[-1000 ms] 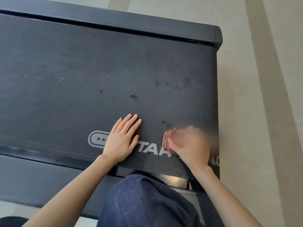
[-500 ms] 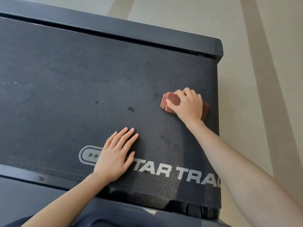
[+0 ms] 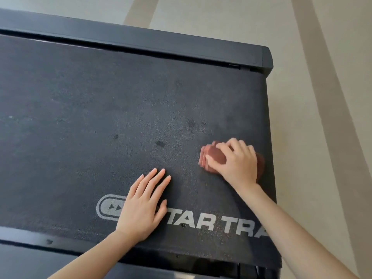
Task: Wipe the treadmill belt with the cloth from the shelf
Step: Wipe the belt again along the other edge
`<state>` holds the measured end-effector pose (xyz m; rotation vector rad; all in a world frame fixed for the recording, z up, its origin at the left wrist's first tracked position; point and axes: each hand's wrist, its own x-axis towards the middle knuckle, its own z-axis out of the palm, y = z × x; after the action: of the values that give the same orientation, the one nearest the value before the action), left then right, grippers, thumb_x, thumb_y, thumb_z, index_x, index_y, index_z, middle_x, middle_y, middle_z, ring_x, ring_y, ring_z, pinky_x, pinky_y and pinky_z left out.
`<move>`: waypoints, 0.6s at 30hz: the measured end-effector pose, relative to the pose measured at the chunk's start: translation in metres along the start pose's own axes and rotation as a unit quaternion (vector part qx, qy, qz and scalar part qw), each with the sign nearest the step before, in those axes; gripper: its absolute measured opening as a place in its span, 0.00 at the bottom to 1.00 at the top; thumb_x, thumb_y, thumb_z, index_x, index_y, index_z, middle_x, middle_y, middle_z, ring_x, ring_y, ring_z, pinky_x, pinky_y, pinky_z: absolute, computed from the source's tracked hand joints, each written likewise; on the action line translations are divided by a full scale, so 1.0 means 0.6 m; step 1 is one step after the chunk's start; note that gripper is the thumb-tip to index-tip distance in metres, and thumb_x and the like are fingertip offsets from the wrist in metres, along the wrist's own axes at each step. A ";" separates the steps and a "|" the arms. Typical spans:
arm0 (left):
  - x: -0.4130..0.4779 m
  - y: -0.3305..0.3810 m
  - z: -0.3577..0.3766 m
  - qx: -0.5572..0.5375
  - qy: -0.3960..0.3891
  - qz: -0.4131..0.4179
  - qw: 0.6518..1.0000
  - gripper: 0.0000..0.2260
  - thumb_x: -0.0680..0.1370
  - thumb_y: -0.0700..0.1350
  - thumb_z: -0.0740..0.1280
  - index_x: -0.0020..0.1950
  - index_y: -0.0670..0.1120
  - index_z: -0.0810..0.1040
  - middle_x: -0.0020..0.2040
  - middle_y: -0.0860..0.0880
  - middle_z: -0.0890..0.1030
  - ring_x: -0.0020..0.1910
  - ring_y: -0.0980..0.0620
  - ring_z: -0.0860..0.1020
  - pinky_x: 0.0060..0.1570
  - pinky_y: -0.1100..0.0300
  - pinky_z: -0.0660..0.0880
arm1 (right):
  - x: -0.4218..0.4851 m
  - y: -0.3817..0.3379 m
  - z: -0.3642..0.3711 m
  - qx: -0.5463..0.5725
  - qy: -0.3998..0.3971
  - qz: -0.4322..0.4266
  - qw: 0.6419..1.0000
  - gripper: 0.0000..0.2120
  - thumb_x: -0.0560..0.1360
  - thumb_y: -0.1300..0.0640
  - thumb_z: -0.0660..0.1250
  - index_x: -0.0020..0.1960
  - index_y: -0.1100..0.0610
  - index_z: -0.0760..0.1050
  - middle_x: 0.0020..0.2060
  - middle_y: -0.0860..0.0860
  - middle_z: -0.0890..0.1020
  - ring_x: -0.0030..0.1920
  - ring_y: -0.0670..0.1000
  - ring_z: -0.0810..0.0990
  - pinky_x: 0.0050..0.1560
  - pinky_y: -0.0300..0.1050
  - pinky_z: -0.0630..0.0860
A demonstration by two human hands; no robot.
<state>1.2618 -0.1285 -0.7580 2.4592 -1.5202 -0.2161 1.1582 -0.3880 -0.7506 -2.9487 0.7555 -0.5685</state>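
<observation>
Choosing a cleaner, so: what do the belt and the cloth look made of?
Treadmill belt: looks like dark rubbery material, matte, finely pebbled grain. Cloth: reddish-brown soft fabric, possibly microfibre; folded layers show at its edge under the right hand.

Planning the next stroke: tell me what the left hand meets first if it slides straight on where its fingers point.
Probably nothing but bare dark textured treadmill belt: the left hand points past the folded reddish-brown cloth under the right hand, on towards the black end rail.
</observation>
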 end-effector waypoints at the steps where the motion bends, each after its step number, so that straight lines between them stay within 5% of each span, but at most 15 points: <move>1: 0.000 0.000 0.000 -0.001 0.002 0.002 1.000 0.24 0.77 0.50 0.56 0.73 0.46 0.67 0.74 0.48 0.65 0.74 0.48 0.60 0.71 0.48 0.56 | 0.041 0.009 0.014 -0.012 0.000 0.023 1.000 0.19 0.73 0.38 0.63 0.48 0.53 0.80 0.41 0.52 0.78 0.42 0.55 0.76 0.41 0.47 0.70; 11: -0.002 0.006 -0.004 -0.006 0.009 -0.012 1.000 0.24 0.76 0.49 0.57 0.72 0.46 0.68 0.73 0.48 0.66 0.74 0.48 0.61 0.72 0.49 0.56 | 0.113 0.019 0.026 -0.034 -0.067 0.108 0.991 0.25 0.75 0.36 0.61 0.64 0.51 0.75 0.62 0.57 0.75 0.59 0.59 0.73 0.58 0.53 0.71; 18: 0.000 0.006 -0.002 -0.006 0.018 -0.012 1.000 0.25 0.75 0.50 0.57 0.72 0.46 0.69 0.73 0.48 0.68 0.73 0.47 0.62 0.72 0.49 0.56 | 0.003 0.039 -0.014 -0.029 -0.028 -0.078 0.996 0.26 0.73 0.35 0.57 0.55 0.53 0.79 0.51 0.54 0.80 0.48 0.58 0.78 0.45 0.50 0.75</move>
<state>1.2591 -0.1297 -0.7561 2.4604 -1.4703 -0.1831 1.1461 -0.4093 -0.7451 -3.0812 0.5497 -0.4783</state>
